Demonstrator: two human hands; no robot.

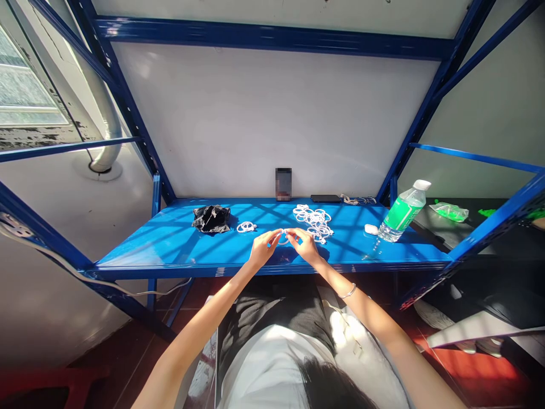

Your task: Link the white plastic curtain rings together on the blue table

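White ring first: from my end I had it up between the two hands, over the front part of the blue tabletop, near the front edge. Left hand: fingertips narrowed, pinching the ring's left side. Right hand: same, fingertips together on the ring's right side. Fine finger detail was too small for me to read.

Just behind the right hand I logged a loose pile of white rings, overlapping, on the tabletop. Left of the left hand, a small cluster of white rings lay flat, and just past it a crumpled black plastic bag.

Further back, against the pale wall, I got a dark upright object, blurred out. To its right lay a flat black device, with a bundled cable beside it. Toward the right end were a small white case and, just beside it, a clear bottle with green label and white cap.

Blue metal beams framed everything. Right forearm wore a bracelet. Beyond the right frame I had a green packet on a dark surface; lower left, a red stool on the reddish floor.
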